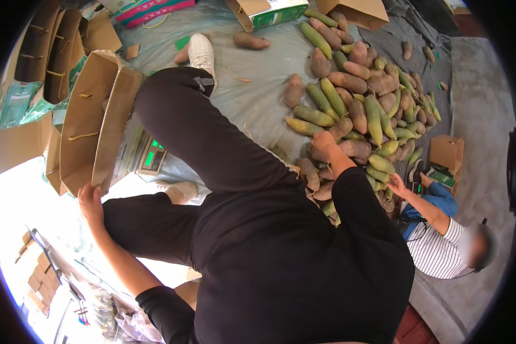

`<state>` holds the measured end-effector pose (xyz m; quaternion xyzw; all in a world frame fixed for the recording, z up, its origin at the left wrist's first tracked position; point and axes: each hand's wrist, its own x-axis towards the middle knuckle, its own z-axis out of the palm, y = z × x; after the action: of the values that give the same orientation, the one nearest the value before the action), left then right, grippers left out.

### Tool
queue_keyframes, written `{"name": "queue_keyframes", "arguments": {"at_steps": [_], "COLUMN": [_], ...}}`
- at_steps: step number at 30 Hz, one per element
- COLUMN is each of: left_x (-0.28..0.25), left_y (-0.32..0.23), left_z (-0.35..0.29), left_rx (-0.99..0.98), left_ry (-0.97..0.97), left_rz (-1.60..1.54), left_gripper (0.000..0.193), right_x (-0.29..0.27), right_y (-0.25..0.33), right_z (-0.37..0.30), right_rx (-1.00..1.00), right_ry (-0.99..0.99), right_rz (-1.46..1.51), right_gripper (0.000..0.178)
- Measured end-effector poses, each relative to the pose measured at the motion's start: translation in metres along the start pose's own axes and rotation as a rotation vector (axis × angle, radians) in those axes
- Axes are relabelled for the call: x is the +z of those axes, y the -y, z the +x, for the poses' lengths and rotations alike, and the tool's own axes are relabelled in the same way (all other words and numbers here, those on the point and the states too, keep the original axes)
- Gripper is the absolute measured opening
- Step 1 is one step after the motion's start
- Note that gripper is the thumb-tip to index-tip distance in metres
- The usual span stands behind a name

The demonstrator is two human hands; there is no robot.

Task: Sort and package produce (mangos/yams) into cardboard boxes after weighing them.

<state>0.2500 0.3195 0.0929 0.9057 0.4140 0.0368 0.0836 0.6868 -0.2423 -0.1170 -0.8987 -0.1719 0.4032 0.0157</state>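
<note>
My left hand (90,200) is closed on the lower edge of an open, tall cardboard box (81,129) with short yellow cords inside. Beside that box is a scale (152,157) with a lit green display. On the right, my right hand (325,142) reaches into a heap of roots. Its fingers curl at the end of a yellow-green radish (301,126), and they partly hide what they grip. Around it lie more green radishes (320,98) and thick reddish-brown roots (348,82), some dusted with soil.
More open boxes (45,54) stand at the far left. A green-and-white carton (278,14) is at the back. A plastic sheet (252,74) covers the floor. At right, another person in a striped shirt (436,252) reaches a hand (397,184) to the heap, near a cardboard box (446,152).
</note>
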Motion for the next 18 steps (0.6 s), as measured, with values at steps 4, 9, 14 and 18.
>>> {"name": "queue_keyframes", "arguments": {"at_steps": [4, 9, 14, 18], "left_x": [0.006, -0.001, -0.002, 0.005], "left_y": [-0.014, -0.019, -0.019, -0.031], "left_z": [0.011, 0.005, 0.006, 0.011], "left_rx": [-0.029, -0.062, -0.077, -0.117], "left_ry": [0.036, 0.017, 0.026, 0.009], "left_rz": [0.006, -0.045, -0.054, -0.088], "left_gripper": [0.024, 0.026, 0.026, 0.024], "right_x": [-0.019, -0.063, -0.078, -0.068], "right_y": [-0.048, -0.052, -0.063, -0.086], "right_z": [0.005, -0.002, 0.0, 0.003], "right_rx": [0.278, 0.492, 0.535, 0.547], "right_ry": [-0.334, -0.399, -0.262, -0.219], "right_rz": [0.159, 0.207, 0.049, -0.005], "right_gripper": [0.037, 0.066, 0.089, 0.09]}}
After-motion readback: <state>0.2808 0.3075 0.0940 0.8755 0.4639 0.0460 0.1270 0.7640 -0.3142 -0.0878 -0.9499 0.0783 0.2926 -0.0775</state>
